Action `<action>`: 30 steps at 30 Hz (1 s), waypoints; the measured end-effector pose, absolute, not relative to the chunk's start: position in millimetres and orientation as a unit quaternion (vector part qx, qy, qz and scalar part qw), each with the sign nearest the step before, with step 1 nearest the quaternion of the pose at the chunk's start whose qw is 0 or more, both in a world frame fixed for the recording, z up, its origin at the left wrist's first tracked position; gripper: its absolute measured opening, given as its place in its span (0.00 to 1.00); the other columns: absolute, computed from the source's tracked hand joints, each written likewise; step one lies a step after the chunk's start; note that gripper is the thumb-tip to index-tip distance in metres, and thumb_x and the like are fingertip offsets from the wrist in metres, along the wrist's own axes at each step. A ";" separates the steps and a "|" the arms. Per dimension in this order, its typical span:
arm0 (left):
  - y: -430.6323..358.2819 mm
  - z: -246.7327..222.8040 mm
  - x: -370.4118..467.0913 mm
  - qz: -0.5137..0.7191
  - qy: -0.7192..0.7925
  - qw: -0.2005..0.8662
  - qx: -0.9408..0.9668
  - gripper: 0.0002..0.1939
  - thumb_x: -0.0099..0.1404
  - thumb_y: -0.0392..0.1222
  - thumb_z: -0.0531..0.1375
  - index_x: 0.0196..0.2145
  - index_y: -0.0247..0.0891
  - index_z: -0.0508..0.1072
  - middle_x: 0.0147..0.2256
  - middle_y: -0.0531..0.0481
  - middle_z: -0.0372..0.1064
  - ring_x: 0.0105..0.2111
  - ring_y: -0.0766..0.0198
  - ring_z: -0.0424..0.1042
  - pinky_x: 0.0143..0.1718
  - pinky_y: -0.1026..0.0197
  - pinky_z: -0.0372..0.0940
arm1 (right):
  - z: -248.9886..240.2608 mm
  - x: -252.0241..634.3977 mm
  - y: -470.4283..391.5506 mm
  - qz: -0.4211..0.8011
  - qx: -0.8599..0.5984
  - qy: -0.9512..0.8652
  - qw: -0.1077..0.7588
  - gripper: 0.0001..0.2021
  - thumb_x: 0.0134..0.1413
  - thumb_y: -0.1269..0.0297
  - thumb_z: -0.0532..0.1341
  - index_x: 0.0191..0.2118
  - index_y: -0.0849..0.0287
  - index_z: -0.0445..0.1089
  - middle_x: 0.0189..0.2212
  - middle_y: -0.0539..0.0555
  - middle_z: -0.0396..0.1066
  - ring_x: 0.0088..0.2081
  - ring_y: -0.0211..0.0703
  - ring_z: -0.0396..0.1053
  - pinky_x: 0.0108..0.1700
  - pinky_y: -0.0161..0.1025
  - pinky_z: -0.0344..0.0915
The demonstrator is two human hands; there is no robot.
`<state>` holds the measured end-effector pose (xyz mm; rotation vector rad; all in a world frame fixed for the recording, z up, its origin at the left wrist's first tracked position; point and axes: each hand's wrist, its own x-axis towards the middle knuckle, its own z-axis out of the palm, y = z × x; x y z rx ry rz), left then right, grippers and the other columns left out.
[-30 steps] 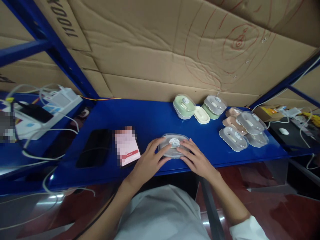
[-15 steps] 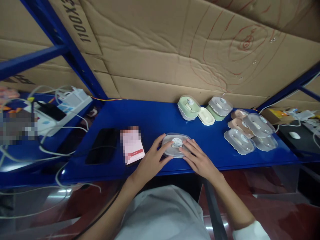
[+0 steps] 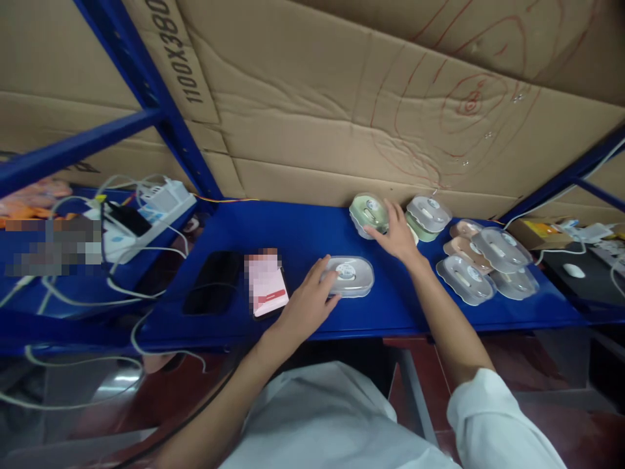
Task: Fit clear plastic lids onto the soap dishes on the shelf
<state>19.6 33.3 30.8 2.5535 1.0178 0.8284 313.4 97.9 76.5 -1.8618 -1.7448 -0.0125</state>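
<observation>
A grey soap box (image 3: 360,279) with a clear lid and a round white label lies flat on the blue table near its front edge. My left hand (image 3: 312,293) is closed around its left end, fingers at the far side and thumb at the near side. Farther back, my right hand (image 3: 398,236) reaches to the right side of a green soap box (image 3: 366,212), its thumb and fingers spread apart. Whether the fingertips touch that box I cannot tell. Behind this hand a cream-coloured piece (image 3: 415,233) is mostly hidden.
A grey-lidded box (image 3: 430,212) sits on a green one at the back. Several grey and brown soap boxes (image 3: 469,279) are piled at the right. A lit phone (image 3: 267,290) and a black device (image 3: 211,283) lie left, beside cables and a power strip (image 3: 168,202).
My right hand has left the grey soap box and moved back to the green one. My left hand stays at the grey box's left end. The view has shifted slightly.
</observation>
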 end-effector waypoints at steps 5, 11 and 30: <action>43.2 42.6 24.0 0.257 0.369 0.112 0.886 0.22 0.69 0.43 0.70 0.57 0.40 0.70 0.67 0.33 0.65 0.68 0.44 0.68 0.65 0.41 0.69 | 74.3 326.2 140.5 0.004 -0.726 -0.634 0.267 0.45 0.59 0.41 0.66 0.74 0.60 0.57 0.69 0.70 0.62 0.67 0.67 0.66 0.65 0.60 0.66; 76.8 55.0 25.6 0.225 0.446 0.057 0.864 0.19 0.70 0.38 0.67 0.56 0.36 0.70 0.63 0.30 0.68 0.64 0.42 0.71 0.61 0.41 0.70 | 83.3 320.8 108.3 -0.088 -0.674 -0.666 0.308 0.46 0.64 0.37 0.61 0.76 0.60 0.51 0.73 0.70 0.56 0.72 0.66 0.57 0.68 0.60 0.62; 54.6 43.9 20.6 0.236 0.441 -0.050 0.864 0.19 0.75 0.42 0.60 0.60 0.33 0.75 0.61 0.30 0.72 0.59 0.41 0.75 0.62 0.38 0.69 | 75.0 236.1 186.7 0.028 -0.690 -0.713 0.125 0.39 0.69 0.35 0.54 0.74 0.58 0.57 0.67 0.69 0.68 0.66 0.69 0.66 0.65 0.68 0.55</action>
